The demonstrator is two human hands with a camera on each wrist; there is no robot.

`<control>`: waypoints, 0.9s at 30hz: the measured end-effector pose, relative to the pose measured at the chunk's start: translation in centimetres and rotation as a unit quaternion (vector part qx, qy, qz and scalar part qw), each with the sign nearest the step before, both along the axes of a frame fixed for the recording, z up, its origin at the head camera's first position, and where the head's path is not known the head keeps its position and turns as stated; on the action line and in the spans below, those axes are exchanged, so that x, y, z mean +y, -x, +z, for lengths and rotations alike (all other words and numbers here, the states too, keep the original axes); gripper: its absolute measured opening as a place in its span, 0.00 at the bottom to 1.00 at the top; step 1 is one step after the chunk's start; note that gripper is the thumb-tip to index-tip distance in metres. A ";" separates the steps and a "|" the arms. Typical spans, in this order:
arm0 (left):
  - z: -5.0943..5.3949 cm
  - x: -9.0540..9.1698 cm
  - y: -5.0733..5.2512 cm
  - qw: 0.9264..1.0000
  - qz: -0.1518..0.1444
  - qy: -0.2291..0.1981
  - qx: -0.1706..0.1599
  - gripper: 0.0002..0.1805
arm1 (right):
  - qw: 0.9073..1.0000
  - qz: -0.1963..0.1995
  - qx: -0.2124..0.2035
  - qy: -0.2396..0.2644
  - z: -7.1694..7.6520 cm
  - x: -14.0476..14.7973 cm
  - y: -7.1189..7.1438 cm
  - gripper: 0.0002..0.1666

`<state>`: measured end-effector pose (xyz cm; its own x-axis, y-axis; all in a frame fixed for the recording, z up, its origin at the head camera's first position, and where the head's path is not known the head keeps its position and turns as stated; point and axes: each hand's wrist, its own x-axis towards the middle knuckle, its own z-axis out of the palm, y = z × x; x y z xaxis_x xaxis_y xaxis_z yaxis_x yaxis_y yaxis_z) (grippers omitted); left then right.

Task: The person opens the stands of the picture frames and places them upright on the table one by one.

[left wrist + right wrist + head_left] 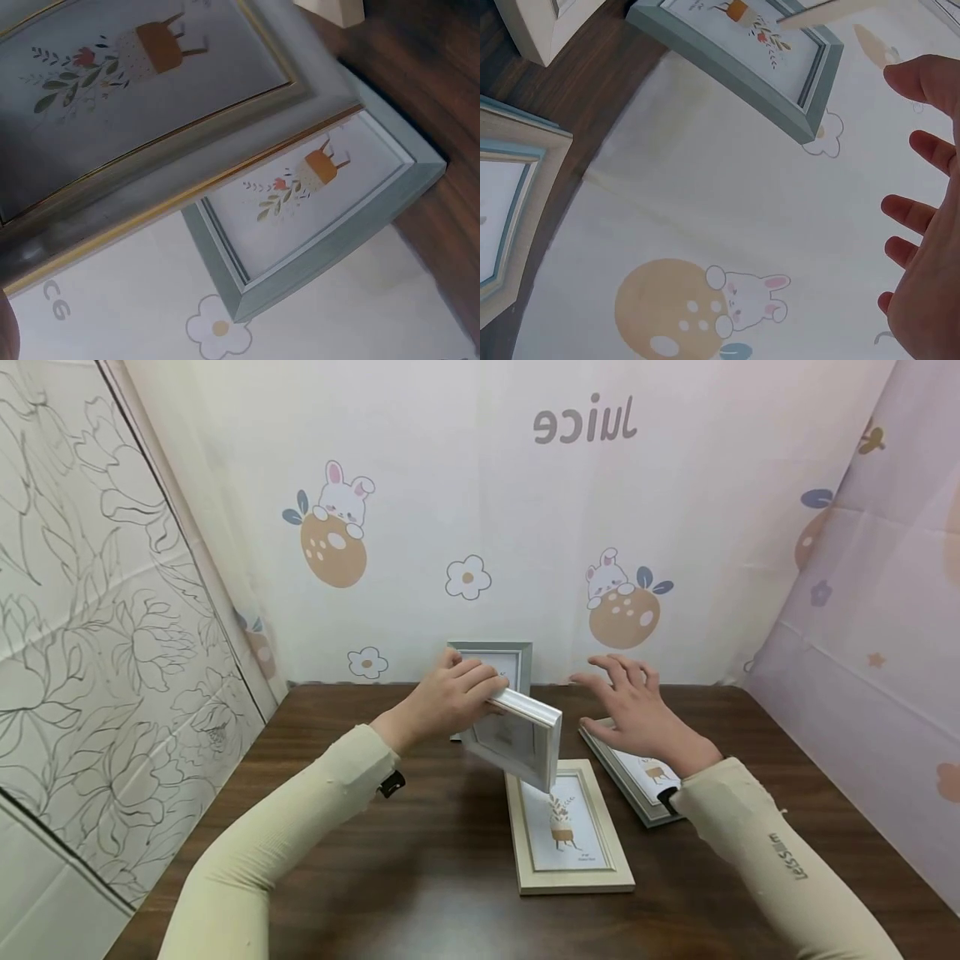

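My left hand grips the top edge of a silvery-white picture frame, which hangs tilted above the table. In the left wrist view that held frame fills the upper left. Behind it a grey-green frame stands upright near the back wall; it also shows in the left wrist view. A cream frame lies face up below the held one. My right hand, fingers spread and holding nothing, is above another frame lying at the right.
The dark wooden table carries the frames. A patterned curtain rises at its back edge, with further patterned cloth at the left and right. In the right wrist view, a cream-and-blue frame corner is at the left.
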<state>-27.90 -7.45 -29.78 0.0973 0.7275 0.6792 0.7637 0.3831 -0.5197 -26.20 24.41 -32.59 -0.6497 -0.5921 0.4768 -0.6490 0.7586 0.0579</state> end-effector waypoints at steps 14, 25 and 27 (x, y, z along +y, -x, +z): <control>0.7 -0.6 0.1 0.992 0.087 0.035 -0.085 0.18 | 0.999 -0.015 0.005 0.035 -0.1 0.0 -0.7 0.33; 0.3 -0.8 0.1 0.978 0.148 0.063 -0.130 0.17 | 0.998 0.026 -0.020 0.048 -2.1 -2.3 -1.8 0.31; 0.3 -0.8 0.1 0.976 0.158 0.066 -0.136 0.17 | 0.998 0.040 -0.015 0.051 -2.5 -2.9 -1.9 0.32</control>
